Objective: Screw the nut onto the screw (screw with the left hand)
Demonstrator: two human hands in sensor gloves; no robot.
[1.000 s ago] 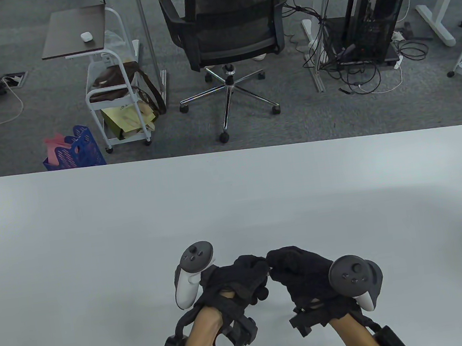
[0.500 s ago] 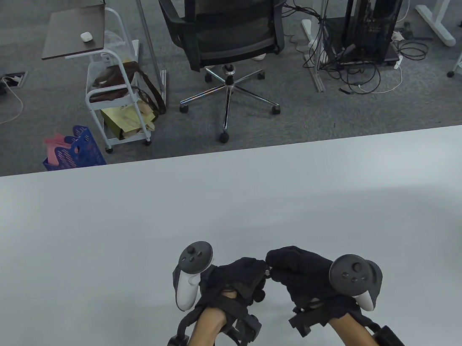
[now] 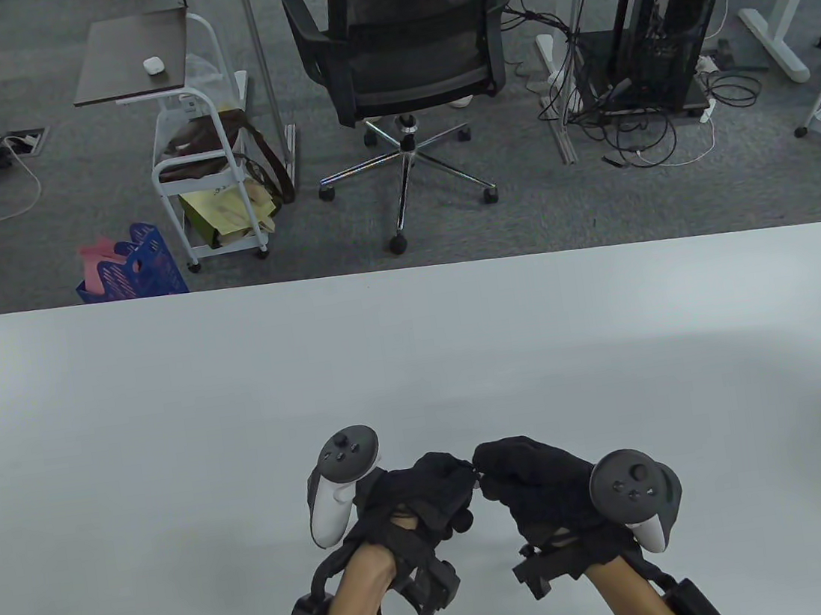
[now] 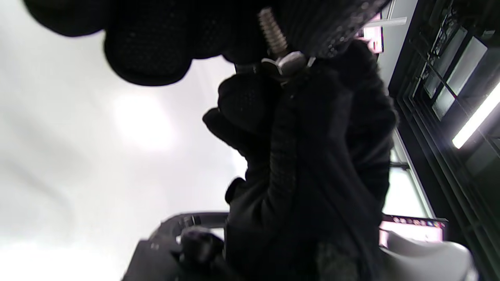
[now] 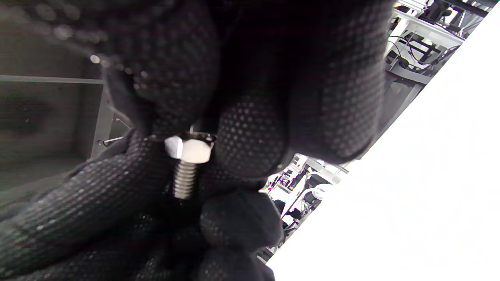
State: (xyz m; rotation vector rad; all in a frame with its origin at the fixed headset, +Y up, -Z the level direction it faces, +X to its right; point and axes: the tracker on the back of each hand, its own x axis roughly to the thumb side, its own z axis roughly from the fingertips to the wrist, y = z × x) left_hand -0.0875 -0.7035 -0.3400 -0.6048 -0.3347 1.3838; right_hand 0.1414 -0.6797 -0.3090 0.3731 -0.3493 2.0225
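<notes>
Barely anything has shifted since the earlier frames; the screw (image 4: 272, 31) and nut (image 4: 287, 63) stay pinched between meeting fingertips, left hand (image 3: 421, 495) on the screw's threaded end, right hand (image 3: 536, 484) gripping the nut, above the white table (image 3: 170, 430).

Table view: screw and nut hidden where fingertips of left hand (image 3: 427, 490) and right hand (image 3: 527, 477) meet; forearms cut off by bottom edge. Left wrist view: screw (image 4: 272, 33) tip buried in glove, nut (image 4: 287, 63) partly covered. Right wrist view: screw's lower end lost behind fingers (image 5: 250, 140); nut perhaps pinched there, mostly hidden.
</notes>
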